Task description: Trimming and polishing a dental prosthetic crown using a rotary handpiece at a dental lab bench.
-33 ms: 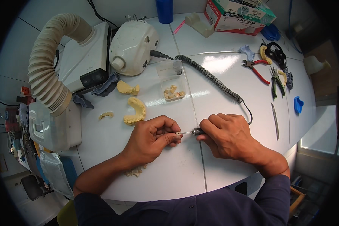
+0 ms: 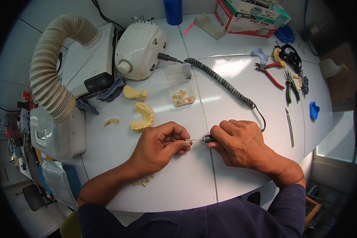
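white tabletop [image 2: 178,182] under yellow cast [image 2: 148,114], clear box [image 2: 183,104], red-handled pliers [image 2: 274,79] and half-hidden pale pieces [image 2: 143,181], perhaps plaster

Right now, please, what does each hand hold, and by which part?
The left hand pinches a small pale piece, held part unclear; the right hand grips a handpiece by its dark body.

Red-handled pliers [image 2: 273,77] lie beside green-handled pliers [image 2: 290,82] at right, near a slim knife [image 2: 290,129]. Stacked boxes [image 2: 248,24] and a blue cup [image 2: 173,12] stand at the rear; a ribbed hose [image 2: 47,63] arches at left.
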{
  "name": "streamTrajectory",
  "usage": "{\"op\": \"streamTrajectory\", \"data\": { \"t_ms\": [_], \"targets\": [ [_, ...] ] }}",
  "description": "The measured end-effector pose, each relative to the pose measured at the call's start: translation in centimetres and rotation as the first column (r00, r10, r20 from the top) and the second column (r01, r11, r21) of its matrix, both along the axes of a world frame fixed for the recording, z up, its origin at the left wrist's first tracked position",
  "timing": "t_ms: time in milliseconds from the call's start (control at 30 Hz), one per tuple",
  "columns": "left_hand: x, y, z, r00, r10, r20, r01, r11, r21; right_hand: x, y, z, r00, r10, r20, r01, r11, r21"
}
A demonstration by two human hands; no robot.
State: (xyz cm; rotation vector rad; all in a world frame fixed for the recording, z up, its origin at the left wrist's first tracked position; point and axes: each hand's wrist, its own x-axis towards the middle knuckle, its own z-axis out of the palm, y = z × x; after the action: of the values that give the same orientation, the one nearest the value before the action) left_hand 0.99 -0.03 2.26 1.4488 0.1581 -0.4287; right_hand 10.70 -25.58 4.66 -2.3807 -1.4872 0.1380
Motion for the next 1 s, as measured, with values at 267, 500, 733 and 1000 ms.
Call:
{"op": "streamTrajectory", "data": {
  "t_ms": [267, 500, 733, 1000],
  "targets": [
    [-0.04, -0.01, 0.04, 1.000, 0.002, -0.005, -0.002, 1.000, 0.002, -0.01, 0.04, -0.01, 1.000, 0.003, 0.004, -0.003, 1.000, -0.006],
    [-0.14, -0.01, 0.02, 1.000, 0.000, 0.007, 0.000, 1.000, -0.007, -0.06, -0.02, -0.19, 1.000, 0.003, 0.011, -0.003, 1.000, -0.001],
    [-0.09, -0.03, 0.08, 1.000, -0.020, 0.004, 0.020, 1.000, 0.009, -0.17, 0.05, -0.26, 1.000, -0.010, 0.016, 0.010, 1.000, -0.002],
    [-0.04, -0.06, 0.05, 1.000, -0.018, 0.002, 0.018, 1.000, 0.012, -0.11, 0.04, -0.22, 1.000, -0.002, 0.004, 0.002, 1.000, -0.002]
  ]
}}
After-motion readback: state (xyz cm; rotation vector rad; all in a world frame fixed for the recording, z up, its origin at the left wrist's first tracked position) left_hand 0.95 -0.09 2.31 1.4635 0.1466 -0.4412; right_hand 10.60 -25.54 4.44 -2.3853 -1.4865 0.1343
